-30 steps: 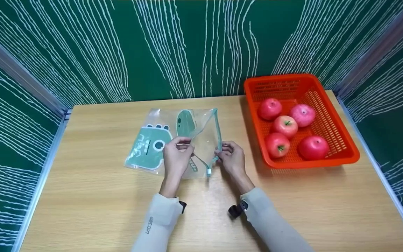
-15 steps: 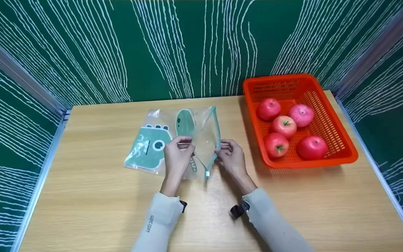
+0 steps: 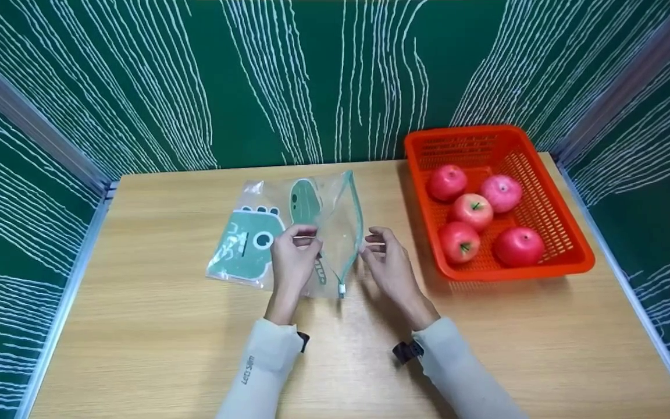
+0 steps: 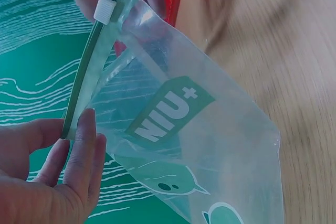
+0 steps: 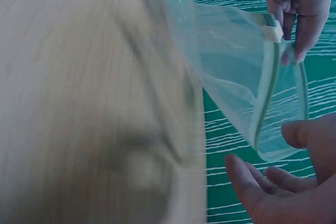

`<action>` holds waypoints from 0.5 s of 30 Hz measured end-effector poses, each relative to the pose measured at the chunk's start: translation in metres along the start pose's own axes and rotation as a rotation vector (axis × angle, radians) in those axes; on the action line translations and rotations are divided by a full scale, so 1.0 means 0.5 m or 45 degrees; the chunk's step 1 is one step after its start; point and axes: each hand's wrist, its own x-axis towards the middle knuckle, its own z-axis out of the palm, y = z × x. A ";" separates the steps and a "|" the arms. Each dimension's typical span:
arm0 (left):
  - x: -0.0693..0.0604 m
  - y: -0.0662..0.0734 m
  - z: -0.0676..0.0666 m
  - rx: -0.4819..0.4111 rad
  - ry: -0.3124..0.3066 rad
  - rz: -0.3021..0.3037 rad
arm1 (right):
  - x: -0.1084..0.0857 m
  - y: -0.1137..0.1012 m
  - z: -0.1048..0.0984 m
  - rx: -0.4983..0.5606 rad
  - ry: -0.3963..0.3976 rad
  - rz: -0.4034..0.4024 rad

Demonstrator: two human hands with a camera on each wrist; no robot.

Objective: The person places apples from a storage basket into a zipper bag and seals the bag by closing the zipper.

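Bag [image 3: 281, 216] lies left of red basket [image 3: 515, 272] in head view, left wrist shows left hand [image 4: 50, 182] pinching its zip rim [image 4: 86, 72], likely so it gapes, right wrist shows right hand [image 5: 294, 198] loose beside it, grasping nothing, contact unclear.

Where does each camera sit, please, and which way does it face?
Head: worn on the head, looking forward and down; left hand, right hand and sleeves show, with the bag and red basket.
Left wrist: worn there, facing the bag; left hand near, right hand beyond.
Right wrist: worn there, facing the bag; right hand near, left hand beyond.
Both wrist views share the bag's white slider.
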 end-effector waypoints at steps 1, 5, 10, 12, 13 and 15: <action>0.000 0.000 0.000 -0.002 0.000 0.001 | -0.002 -0.003 -0.003 -0.018 -0.007 -0.014; 0.000 -0.002 -0.002 -0.002 0.002 0.007 | -0.009 -0.013 -0.014 -0.068 -0.039 -0.054; 0.001 -0.002 -0.003 0.004 0.012 0.008 | -0.019 -0.026 -0.028 -0.180 -0.027 -0.176; 0.002 -0.002 -0.003 0.001 0.011 0.002 | -0.024 -0.032 -0.034 -0.237 -0.013 -0.251; 0.002 -0.002 -0.002 0.000 0.012 0.002 | -0.026 -0.034 -0.037 -0.269 -0.008 -0.285; 0.002 -0.003 -0.002 -0.001 0.009 0.001 | -0.030 -0.039 -0.043 -0.328 -0.001 -0.341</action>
